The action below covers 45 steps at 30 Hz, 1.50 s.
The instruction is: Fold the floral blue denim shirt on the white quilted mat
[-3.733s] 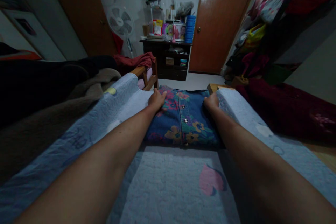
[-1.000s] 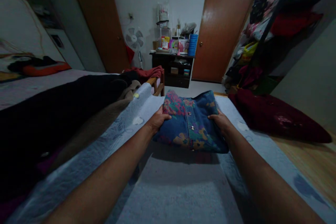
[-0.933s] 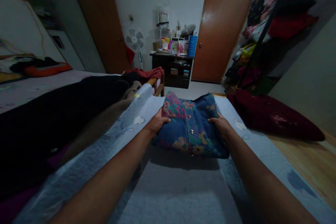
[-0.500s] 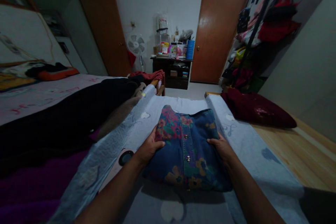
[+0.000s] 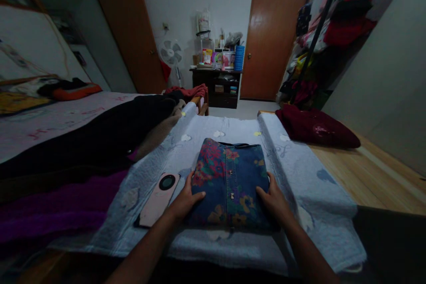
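Note:
A folded blue denim garment [image 5: 218,206] with red and yellow flowers and metal buttons lies on a light blue cloth [image 5: 229,125] with cloud patterns. My left hand [image 5: 187,197] grips its left side, thumb on top and the other fingers at the edge. At the right side my right hand [image 5: 273,196] holds it the same way. Parts of the fingers are hidden beside the garment. Left of it, near my left forearm, lies a pink phone-like object [image 5: 155,204] with a round dark part.
Dark clothes [image 5: 100,131] and a purple cloth [image 5: 66,204] lie at the left. On the right, a maroon cushion-like bundle [image 5: 316,128] rests on a wooden surface [image 5: 376,173]. A fan [image 5: 171,53] and a dark cabinet [image 5: 215,97] stand at the back.
The garment appears lower, flat on the cloth, with both hands still on it. The camera view has shifted, and more of the pink object and the cloth's front edge shows.

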Motion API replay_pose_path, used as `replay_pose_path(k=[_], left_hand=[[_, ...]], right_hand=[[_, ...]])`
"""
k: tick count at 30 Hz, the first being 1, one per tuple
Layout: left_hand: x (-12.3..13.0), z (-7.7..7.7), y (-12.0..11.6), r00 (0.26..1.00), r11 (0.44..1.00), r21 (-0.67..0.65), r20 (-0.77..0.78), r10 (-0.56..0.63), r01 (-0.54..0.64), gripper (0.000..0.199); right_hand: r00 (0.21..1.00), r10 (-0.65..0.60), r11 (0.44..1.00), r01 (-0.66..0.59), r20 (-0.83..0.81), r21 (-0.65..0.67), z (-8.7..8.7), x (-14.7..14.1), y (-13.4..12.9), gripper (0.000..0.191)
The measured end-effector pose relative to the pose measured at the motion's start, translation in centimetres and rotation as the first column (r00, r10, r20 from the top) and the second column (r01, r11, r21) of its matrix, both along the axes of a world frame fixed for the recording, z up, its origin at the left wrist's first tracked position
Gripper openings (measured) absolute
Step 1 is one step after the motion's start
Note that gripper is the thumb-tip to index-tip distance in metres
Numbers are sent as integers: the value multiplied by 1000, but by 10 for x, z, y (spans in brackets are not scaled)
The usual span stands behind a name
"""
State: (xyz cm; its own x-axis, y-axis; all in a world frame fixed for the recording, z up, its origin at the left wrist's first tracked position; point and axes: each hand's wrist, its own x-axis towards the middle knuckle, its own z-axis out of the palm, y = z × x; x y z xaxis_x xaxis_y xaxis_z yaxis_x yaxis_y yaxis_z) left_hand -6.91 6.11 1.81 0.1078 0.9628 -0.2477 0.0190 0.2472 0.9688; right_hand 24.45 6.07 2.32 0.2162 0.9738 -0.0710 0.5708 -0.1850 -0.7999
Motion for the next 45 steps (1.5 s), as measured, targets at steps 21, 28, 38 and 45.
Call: replay_pose_path(k=[21,28,38,45], left_hand=[[74,15,4,624,767,423,-781,39,482,49],[85,-22,7,568,775,371,-823,19,512,59],[82,-19,5,339,725,309,-934,110,616,57],[80,0,7,333,730,250,-942,31,637,54]], right_hand=[[751,385,839,-527,536,136,-2,-54,12,55],[679,463,821,-571,570,13,-16,-57,25,55],[649,380,866,-499,659,-8,-23,-50,77,63],[642,261,926,-378,721,2,-21,-52,108,63]])
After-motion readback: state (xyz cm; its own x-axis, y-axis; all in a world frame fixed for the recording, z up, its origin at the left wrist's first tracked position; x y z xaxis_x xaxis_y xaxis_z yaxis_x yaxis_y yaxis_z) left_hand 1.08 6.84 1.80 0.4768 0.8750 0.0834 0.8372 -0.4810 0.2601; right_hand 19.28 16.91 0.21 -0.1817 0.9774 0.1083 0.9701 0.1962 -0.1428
